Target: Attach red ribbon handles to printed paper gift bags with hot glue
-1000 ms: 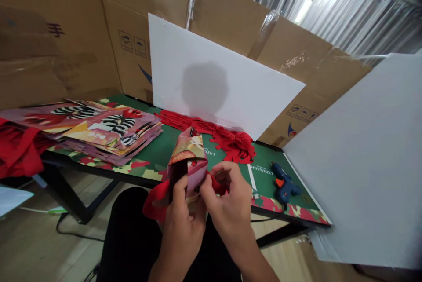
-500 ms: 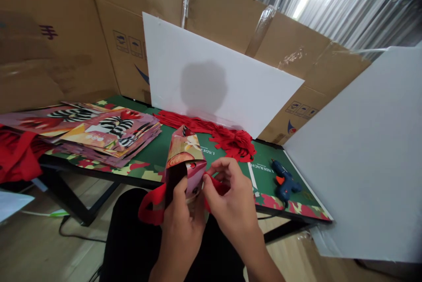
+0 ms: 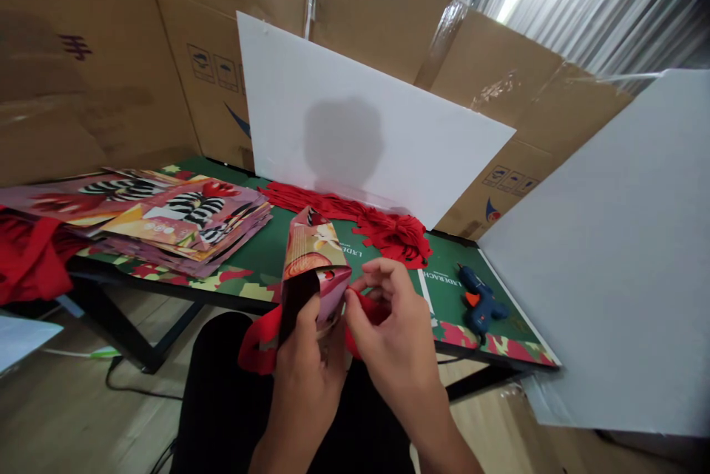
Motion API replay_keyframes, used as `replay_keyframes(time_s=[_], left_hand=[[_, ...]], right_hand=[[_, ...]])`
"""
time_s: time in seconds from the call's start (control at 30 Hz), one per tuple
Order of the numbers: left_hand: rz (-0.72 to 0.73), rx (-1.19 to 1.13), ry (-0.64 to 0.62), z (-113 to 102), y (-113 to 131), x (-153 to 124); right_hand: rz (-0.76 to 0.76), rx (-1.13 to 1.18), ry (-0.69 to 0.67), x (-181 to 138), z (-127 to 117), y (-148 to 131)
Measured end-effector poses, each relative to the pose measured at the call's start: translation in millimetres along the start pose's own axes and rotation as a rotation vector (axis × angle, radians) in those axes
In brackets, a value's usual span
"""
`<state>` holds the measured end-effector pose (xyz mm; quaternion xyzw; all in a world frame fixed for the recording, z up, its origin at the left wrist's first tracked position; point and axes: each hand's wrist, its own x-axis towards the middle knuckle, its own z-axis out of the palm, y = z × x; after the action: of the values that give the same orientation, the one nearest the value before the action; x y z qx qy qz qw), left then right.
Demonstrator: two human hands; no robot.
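A printed paper box (image 3: 313, 248), folded open at its near end, is held above my lap at the table's front edge. My left hand (image 3: 310, 359) is closed around its lower near part, thumb on the rim. At the box's right side my right hand (image 3: 391, 315) pinches a red ribbon (image 3: 373, 310) between thumb and fingers, close against the wall. A loop of red ribbon (image 3: 259, 341) also hangs from the left side of the box. My hands hide where the ribbon meets the box.
Stacked printed sheets (image 3: 183, 230) lie on the left of the green table (image 3: 444, 296), with red ribbons (image 3: 33, 256) hanging beside them. More red strips (image 3: 393, 237) lie at the back. A blue glue gun (image 3: 481, 304) rests on the right. Cardboard walls (image 3: 377, 23) and white boards (image 3: 366, 119) enclose the table.
The view has shifted slightly. My hands keep almost the same hold on the box and the ribbon; otherwise nothing has visibly moved.
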<state>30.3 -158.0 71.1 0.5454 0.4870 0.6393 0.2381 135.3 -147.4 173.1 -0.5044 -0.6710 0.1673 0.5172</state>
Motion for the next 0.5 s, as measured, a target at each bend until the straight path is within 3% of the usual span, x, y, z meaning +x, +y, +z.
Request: replay_keyframes(time_s=[0.3, 0.5], left_hand=[[0.018, -0.005, -0.039, -8, 16, 10], [0.042, 0.028, -0.035, -10, 15, 14]], right_hand=[[0.187, 0.427, -0.027, 11, 0, 16], [0.297, 0.529, -0.138, 15, -2, 24]])
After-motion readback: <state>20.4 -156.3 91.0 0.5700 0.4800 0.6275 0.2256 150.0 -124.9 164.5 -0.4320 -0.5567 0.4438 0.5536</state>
